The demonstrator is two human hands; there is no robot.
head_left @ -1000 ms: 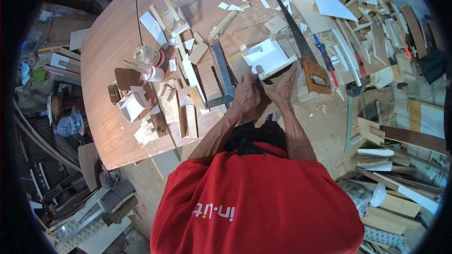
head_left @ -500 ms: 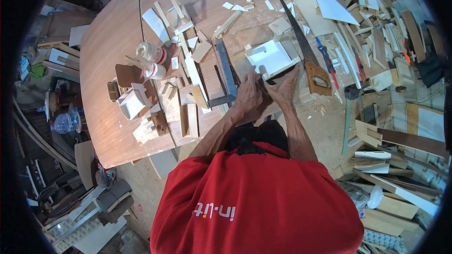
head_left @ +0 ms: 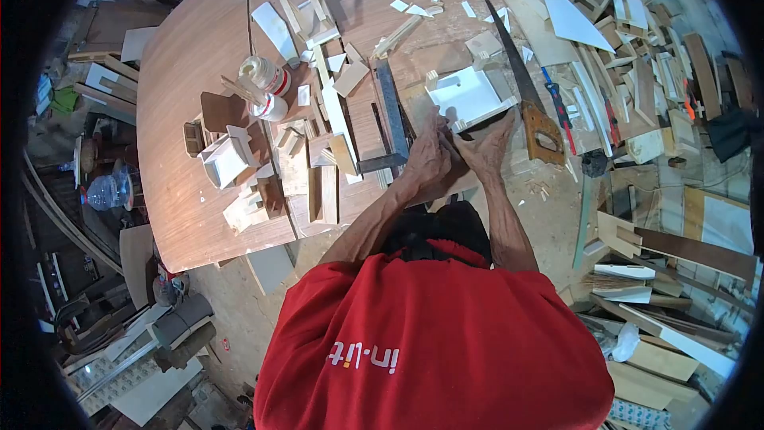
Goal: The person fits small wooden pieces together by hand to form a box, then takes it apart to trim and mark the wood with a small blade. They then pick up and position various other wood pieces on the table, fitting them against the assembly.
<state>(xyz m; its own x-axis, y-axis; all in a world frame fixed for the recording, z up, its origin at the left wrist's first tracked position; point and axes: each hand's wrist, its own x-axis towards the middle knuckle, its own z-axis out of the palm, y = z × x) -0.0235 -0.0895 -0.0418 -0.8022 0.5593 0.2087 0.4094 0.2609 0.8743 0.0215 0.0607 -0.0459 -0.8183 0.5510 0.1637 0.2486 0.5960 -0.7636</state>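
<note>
A small white tray-like wooden piece [head_left: 468,92] with raised pale wood strips on its edges lies tilted near the front edge of the table. My left hand [head_left: 430,151] is closed at its near left corner, fingers bent inward. Along the near right side, my right hand [head_left: 487,147] grips the same piece, thumb toward the middle and fingers partly hidden beneath it. A handsaw [head_left: 543,134] with a wooden handle lies just right of my right hand. To the left of my left hand is a metal try square [head_left: 387,99].
Two white glue jars [head_left: 267,84], one with a stick in it, stand left of centre. Nearby are a small white-and-brown assembly [head_left: 229,158] and wood strips [head_left: 322,195]. A red-and-blue tool [head_left: 557,103] lies past the saw. Offcuts [head_left: 637,72] pile up at right.
The whole view has shifted slightly, so the table's items appear a little farther right. Both hands stay at the near side of the white piece, with only small finger movement.
</note>
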